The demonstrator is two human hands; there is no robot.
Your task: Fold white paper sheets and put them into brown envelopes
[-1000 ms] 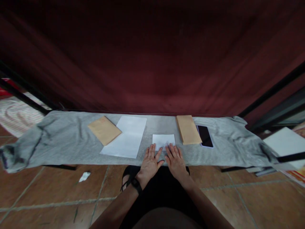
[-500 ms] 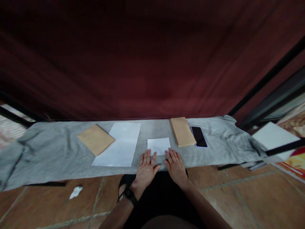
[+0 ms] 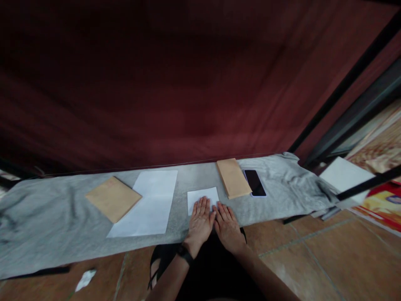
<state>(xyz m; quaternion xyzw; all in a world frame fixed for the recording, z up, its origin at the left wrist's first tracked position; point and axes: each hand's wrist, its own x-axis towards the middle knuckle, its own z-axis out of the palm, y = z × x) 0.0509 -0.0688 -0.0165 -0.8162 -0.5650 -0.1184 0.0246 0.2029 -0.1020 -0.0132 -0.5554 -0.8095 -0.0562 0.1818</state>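
A small white sheet of paper, perhaps folded, lies flat near the front edge of the grey cloth. My left hand rests flat over its lower middle, fingers stretched forward. Beside it my right hand lies flat with its fingertips by the paper's lower right corner. The two thumbs are close together, and neither hand grips anything. To the left is a large white sheet, partly covered by a brown envelope. Another stack of brown envelopes lies to the right, touching a dark-screened phone.
The grey cloth covers a long narrow bench against a dark red curtain. Black metal bars stand at the right, near a white board. A crumpled white scrap is on the tiled floor.
My left hand has slid right and forward onto the small paper, closer to my right hand. The camera view has turned slightly, shifting everything on the bench.
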